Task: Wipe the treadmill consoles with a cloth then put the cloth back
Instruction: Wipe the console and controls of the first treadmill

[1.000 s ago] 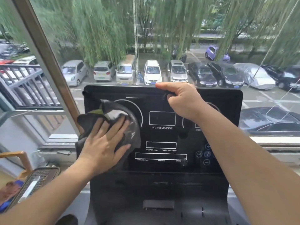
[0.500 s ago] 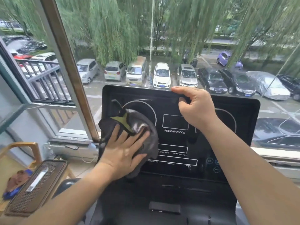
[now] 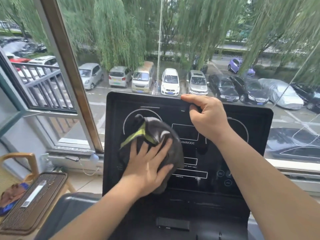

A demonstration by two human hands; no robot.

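Here, item one: a dark grey, crumpled fabric cloth [image 3: 155, 134] with a yellow-green stripe. We find it lying against the left half of the flat, glossy black treadmill console [image 3: 251, 153], over the left of its two white dial outlines and just beside the central rectangle marked MODE.

Our left hand [image 3: 149, 168] lies on the cloth's lower part, fingers straight and spread, palm pressing the fabric to the panel; no finger curls round it. Our right hand [image 3: 207, 118] grips the console's top edge near its middle, fingers hooked over the rim and thumb set on the face.

Below the panel, a dark shelf section carries a small black rectangular tab [image 3: 173, 223]. To the left stand a pale bent-wood chair [image 3: 19, 158] and a brown woven rectangular mat [image 3: 32, 200] with a pale strip on it. Behind the console, a large window with a bronze metal frame [image 3: 69, 75] shows a row of parked cars [image 3: 170, 82] under green willow trees [image 3: 117, 32].
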